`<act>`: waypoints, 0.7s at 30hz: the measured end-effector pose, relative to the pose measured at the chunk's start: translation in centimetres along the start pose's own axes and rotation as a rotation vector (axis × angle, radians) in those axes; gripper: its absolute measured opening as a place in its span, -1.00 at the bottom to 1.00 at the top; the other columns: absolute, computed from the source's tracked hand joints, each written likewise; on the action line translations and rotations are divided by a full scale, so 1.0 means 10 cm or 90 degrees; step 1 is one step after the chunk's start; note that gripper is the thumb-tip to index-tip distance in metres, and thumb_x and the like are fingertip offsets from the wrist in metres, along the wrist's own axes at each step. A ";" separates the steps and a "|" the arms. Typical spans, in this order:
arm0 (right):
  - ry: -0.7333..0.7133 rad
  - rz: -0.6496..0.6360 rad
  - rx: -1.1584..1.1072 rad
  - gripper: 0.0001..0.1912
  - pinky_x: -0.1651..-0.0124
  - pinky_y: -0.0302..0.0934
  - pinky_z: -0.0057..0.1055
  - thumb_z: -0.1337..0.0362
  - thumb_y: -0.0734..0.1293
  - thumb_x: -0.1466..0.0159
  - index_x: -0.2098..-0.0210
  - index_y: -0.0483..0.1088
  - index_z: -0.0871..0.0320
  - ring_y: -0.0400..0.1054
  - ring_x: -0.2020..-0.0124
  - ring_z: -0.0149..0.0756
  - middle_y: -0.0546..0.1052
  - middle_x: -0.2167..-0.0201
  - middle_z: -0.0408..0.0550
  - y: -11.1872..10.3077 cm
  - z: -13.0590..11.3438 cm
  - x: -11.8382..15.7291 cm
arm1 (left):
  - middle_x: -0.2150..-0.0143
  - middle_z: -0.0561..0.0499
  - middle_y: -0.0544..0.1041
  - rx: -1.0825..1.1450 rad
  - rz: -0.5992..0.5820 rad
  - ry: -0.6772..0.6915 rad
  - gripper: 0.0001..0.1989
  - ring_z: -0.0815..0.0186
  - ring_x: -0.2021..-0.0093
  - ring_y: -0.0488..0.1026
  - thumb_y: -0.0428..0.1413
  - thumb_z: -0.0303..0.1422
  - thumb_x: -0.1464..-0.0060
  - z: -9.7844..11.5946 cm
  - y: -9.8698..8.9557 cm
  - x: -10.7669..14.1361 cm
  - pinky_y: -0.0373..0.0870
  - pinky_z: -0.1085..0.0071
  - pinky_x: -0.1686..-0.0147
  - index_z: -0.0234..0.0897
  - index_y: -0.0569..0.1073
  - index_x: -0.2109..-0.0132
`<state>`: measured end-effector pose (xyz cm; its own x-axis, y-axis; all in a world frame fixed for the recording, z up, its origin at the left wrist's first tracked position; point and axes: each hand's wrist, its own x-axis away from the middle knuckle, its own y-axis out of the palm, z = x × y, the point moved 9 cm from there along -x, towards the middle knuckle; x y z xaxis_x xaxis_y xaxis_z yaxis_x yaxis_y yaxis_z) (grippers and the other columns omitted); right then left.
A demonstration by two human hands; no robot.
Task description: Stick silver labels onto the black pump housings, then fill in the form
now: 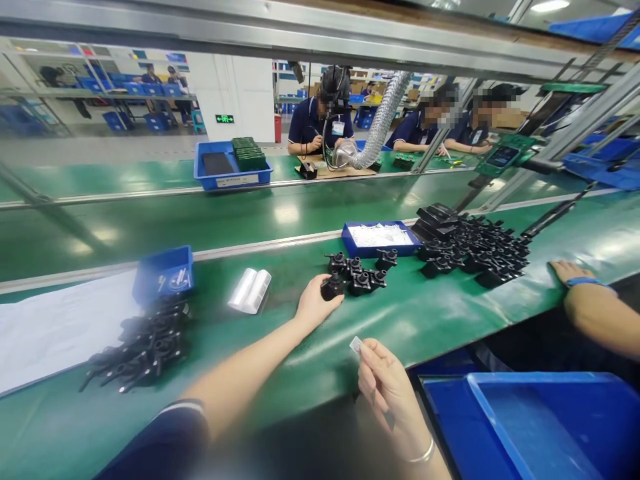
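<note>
Label [355, 345] sits in right hand [391, 385]; left hand [314, 305] grips black part [332, 287].

Rolls [250, 291] lie between two clusters of parts [361, 283].

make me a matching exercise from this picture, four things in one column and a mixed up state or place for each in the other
Things
1. left hand
2. right hand
3. white rolls
4. green boards

States and places
A. stacked in a blue tray
B. pinching a small pale piece
C. lying side by side on the green bench
D. fingers around a black part

Right pairs: 1-D, 2-B, 3-C, 4-A
</note>
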<state>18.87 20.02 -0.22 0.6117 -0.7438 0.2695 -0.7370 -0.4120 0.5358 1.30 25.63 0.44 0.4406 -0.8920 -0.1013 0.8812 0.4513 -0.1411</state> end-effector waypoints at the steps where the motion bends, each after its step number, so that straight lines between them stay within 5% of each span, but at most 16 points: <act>1: 0.003 -0.005 -0.006 -0.76 0.79 -0.26 -0.70 0.14 0.39 -0.27 0.37 0.32 0.16 -0.14 0.87 -0.70 0.26 0.78 -0.35 0.02 0.00 0.00 | -0.01 -0.18 0.48 0.037 -0.019 -0.019 -0.55 0.08 -0.05 0.44 0.28 -0.35 0.06 -0.01 -0.07 0.12 0.30 0.06 -0.10 -0.27 0.34 0.02; 5: 0.022 -0.045 -0.028 -0.77 0.79 -0.25 -0.70 0.18 0.40 -0.27 0.39 0.31 0.15 -0.16 0.86 -0.69 0.23 0.80 -0.36 0.23 0.03 -0.05 | 0.06 -0.17 0.51 0.215 -0.109 -0.130 -0.62 0.15 0.14 0.55 0.24 -0.22 -0.04 0.01 -0.37 0.68 0.44 0.15 0.09 -0.31 0.32 0.08; 10: 0.063 -0.116 -0.050 -0.82 0.77 -0.22 -0.66 0.21 0.38 -0.29 0.37 0.32 0.13 -0.18 0.84 -0.65 0.20 0.80 -0.38 0.59 0.19 -0.13 | 0.17 0.03 0.44 0.512 -0.146 -0.288 -0.42 0.34 0.25 0.50 0.37 -0.42 0.14 0.08 -0.67 1.20 0.42 0.30 0.13 -0.22 0.35 -0.04; 17: 0.109 -0.171 -0.022 -0.81 0.75 -0.25 -0.63 0.25 0.34 -0.33 0.40 0.31 0.15 -0.19 0.82 -0.64 0.21 0.77 -0.36 0.91 0.34 -0.16 | 0.21 -0.08 0.49 0.508 -0.166 -0.314 -0.50 0.27 0.30 0.49 0.21 -0.29 -0.10 -0.05 -0.86 1.37 0.41 0.24 0.23 -0.26 0.27 -0.14; 21: 0.138 -0.167 0.008 -0.77 0.75 -0.24 -0.62 0.24 0.35 -0.32 0.43 0.29 0.15 -0.18 0.83 -0.65 0.22 0.77 -0.36 0.99 0.42 -0.15 | 0.15 -0.08 0.48 0.530 -0.178 -0.296 -0.48 0.23 0.19 0.50 0.17 -0.25 -0.14 -0.03 -0.88 1.40 0.38 0.18 0.09 -0.22 0.23 -0.19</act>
<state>9.46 14.83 1.34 0.8266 -0.4829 0.2890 -0.5495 -0.5816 0.5998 -0.32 9.21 -0.06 0.0655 -0.9654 0.2522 0.7243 0.2199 0.6534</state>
